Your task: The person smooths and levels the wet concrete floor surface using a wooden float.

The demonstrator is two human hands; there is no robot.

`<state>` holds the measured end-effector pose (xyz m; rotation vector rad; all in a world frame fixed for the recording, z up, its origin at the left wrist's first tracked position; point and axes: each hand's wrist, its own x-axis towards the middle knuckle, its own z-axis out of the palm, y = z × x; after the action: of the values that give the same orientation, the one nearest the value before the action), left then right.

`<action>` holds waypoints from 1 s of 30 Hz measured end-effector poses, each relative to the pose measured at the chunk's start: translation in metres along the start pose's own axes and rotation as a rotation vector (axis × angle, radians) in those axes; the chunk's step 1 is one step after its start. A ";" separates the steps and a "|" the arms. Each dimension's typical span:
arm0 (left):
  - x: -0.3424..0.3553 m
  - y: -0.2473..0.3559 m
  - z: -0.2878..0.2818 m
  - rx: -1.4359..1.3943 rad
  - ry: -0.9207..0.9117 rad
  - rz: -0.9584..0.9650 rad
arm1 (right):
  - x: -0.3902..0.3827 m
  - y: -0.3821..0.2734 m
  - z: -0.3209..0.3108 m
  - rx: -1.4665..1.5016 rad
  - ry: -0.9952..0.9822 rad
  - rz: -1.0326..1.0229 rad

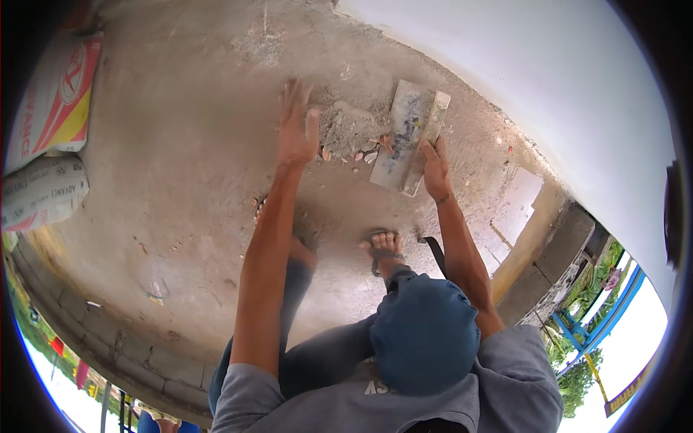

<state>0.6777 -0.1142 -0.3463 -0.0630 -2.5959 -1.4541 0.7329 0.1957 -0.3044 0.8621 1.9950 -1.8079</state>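
Observation:
My left hand (299, 126) is at the left edge of a small pile of grey gritty rubble (351, 124) with pale and reddish chips, fingers extended and nothing grasped; whether it touches the floor is unclear. My right hand (433, 162) grips the right side of a flat, worn grey plastering float (404, 133), which lies tilted lengthwise on or just over the rough concrete floor (166, 180) beside the pile. My sandalled foot (386, 249) is below the float, between my forearms.
Stacked printed bags (61, 94) stand at the left. A white wall (548, 86) runs along the upper right, ending near a concrete block edge (548, 267). A curved block edge (130, 353) borders the lower left, with greenery beyond. Blue rounded fabric (426, 335) fills part of the lower middle.

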 end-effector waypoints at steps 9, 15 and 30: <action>0.005 0.004 0.002 -0.048 -0.058 -0.030 | -0.011 0.033 0.000 0.053 -0.011 -0.037; 0.006 0.005 0.002 -0.088 -0.055 -0.035 | -0.015 0.020 0.021 -0.230 -0.058 -0.228; 0.000 0.035 0.010 -0.232 0.000 -0.134 | 0.006 -0.018 0.121 -0.005 -0.339 0.039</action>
<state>0.6806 -0.0878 -0.3221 0.0838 -2.4615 -1.7956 0.6975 0.0782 -0.3122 0.5439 1.7547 -1.7882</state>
